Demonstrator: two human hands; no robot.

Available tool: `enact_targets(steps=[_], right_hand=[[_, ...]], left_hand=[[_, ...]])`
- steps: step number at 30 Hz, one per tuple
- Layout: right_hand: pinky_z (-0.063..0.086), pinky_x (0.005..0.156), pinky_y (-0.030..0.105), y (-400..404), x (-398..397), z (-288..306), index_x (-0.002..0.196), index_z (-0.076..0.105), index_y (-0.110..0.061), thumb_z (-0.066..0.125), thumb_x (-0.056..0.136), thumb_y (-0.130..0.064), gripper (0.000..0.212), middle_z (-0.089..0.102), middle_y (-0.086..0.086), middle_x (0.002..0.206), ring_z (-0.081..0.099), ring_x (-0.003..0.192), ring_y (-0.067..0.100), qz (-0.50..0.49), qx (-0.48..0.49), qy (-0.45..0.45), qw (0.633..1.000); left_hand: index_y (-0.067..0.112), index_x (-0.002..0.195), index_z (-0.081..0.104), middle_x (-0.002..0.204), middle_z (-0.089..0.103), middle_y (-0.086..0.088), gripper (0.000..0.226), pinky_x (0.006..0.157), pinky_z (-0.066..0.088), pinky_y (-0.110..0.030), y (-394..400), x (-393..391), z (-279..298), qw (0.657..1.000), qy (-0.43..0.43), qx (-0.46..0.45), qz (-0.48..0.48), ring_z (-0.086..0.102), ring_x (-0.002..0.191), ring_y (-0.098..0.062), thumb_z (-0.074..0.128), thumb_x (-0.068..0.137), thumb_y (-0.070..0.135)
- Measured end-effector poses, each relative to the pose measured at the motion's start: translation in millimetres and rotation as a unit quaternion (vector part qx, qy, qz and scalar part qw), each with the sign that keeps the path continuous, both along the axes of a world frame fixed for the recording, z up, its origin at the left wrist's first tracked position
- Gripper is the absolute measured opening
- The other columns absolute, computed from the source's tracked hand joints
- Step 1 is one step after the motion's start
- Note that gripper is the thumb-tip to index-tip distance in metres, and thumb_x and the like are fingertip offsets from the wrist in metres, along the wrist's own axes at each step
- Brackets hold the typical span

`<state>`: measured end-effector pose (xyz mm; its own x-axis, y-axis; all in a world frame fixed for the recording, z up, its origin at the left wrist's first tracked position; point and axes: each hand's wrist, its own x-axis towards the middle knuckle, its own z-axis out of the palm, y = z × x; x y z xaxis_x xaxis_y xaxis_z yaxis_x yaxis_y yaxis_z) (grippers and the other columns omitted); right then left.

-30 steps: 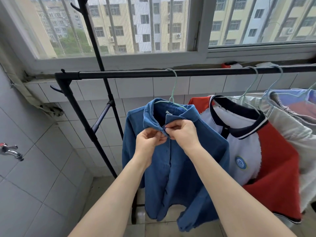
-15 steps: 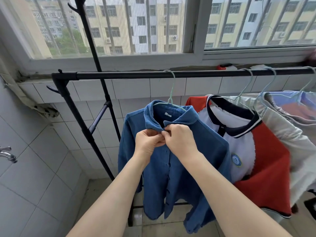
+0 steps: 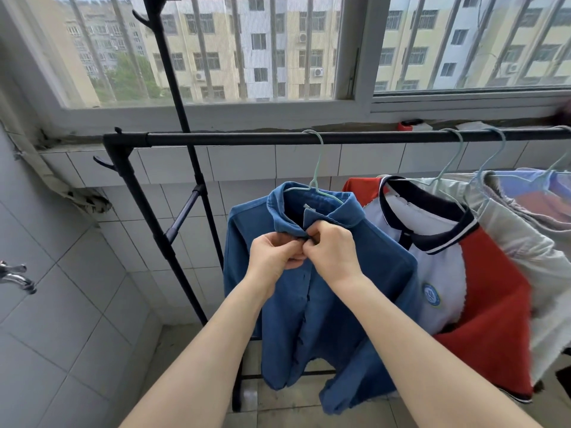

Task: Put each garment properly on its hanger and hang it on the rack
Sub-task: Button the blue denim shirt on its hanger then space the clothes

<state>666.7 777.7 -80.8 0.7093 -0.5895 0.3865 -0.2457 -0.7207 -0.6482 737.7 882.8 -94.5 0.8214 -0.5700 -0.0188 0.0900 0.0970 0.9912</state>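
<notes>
A blue collared shirt (image 3: 312, 307) hangs on a pale green hanger (image 3: 318, 168) hooked over the black rack bar (image 3: 247, 139). My left hand (image 3: 273, 254) and my right hand (image 3: 332, 248) meet just below the collar. Both pinch the shirt's front edges together at the top button; the button itself is hidden by my fingers. To the right on the same bar hang a red, white and navy polo (image 3: 463, 273), a beige garment (image 3: 531, 248) and a purple one (image 3: 537, 180), each on its own hanger.
The rack's slanted black legs (image 3: 148, 223) stand to the left of the shirt. A metal tap (image 3: 17, 278) juts from the tiled wall at far left. The windowsill and barred window (image 3: 247, 57) run behind the bar. Tiled floor lies below.
My hands have stayed at the collar, pinching slightly tighter together. The view has dropped a little, so the bar and the shirt sit higher in the frame.
</notes>
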Motion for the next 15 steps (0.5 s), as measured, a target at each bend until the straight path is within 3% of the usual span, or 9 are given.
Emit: enact_targets(steps=[5,8,10,12,15], right_hand=[[0.045,0.07,0.018,1.9,-1.1,-4.5,0.088,0.072,-0.004,0.063,0.08,-0.002,0.013,0.07,-0.001,0.079,0.062,0.074,0.01,0.027,0.179,-0.044,0.982],[0.046,0.065,0.024,4.2,-2.2,-10.9,0.087,0.072,0.002,0.059,0.085,0.004,0.013,0.067,0.006,0.076,0.057,0.067,0.012,0.046,0.383,-0.121,0.915],[0.043,0.057,0.022,8.0,-4.7,-12.5,0.089,0.068,0.009,0.058,0.087,0.005,0.011,0.06,0.013,0.075,0.05,0.062,0.012,0.039,0.465,-0.154,0.871],[0.047,0.056,0.022,9.4,-5.2,-15.6,0.087,0.068,0.007,0.061,0.087,0.004,0.007,0.06,0.013,0.075,0.051,0.06,0.012,0.019,0.486,-0.168,0.857],[0.055,0.071,0.034,6.0,-3.3,-21.4,0.075,0.066,-0.015,0.07,0.081,-0.004,0.013,0.069,0.003,0.074,0.064,0.07,0.016,-0.017,0.377,-0.137,0.916]], left_hand=[[0.006,0.088,0.068,0.083,0.071,-0.008,0.005,0.077,0.06,-0.037,0.2,5.7,-8.2,1.0,-0.025,0.006,0.007,0.069,0.078,-0.02,0.067,0.089,0.002],[0.008,0.088,0.068,0.08,0.071,-0.001,0.007,0.077,0.06,-0.034,-0.8,7.3,-11.9,1.0,-0.018,-0.005,0.002,0.067,0.073,-0.012,0.064,0.092,0.003],[0.01,0.091,0.068,0.078,0.072,0.004,0.007,0.077,0.059,-0.032,-0.2,9.3,-14.0,1.0,-0.002,-0.015,-0.021,0.067,0.071,-0.007,0.063,0.092,0.005],[0.011,0.091,0.067,0.073,0.072,0.008,0.01,0.076,0.058,-0.03,-2.7,10.6,-14.5,0.999,0.016,-0.015,-0.035,0.066,0.068,-0.005,0.061,0.094,0.004],[0.012,0.085,0.063,0.068,0.067,0.005,0.018,0.071,0.054,-0.03,-10.5,9.7,-13.1,0.995,0.097,-0.003,-0.026,0.059,0.067,-0.011,0.055,0.096,0.0]])
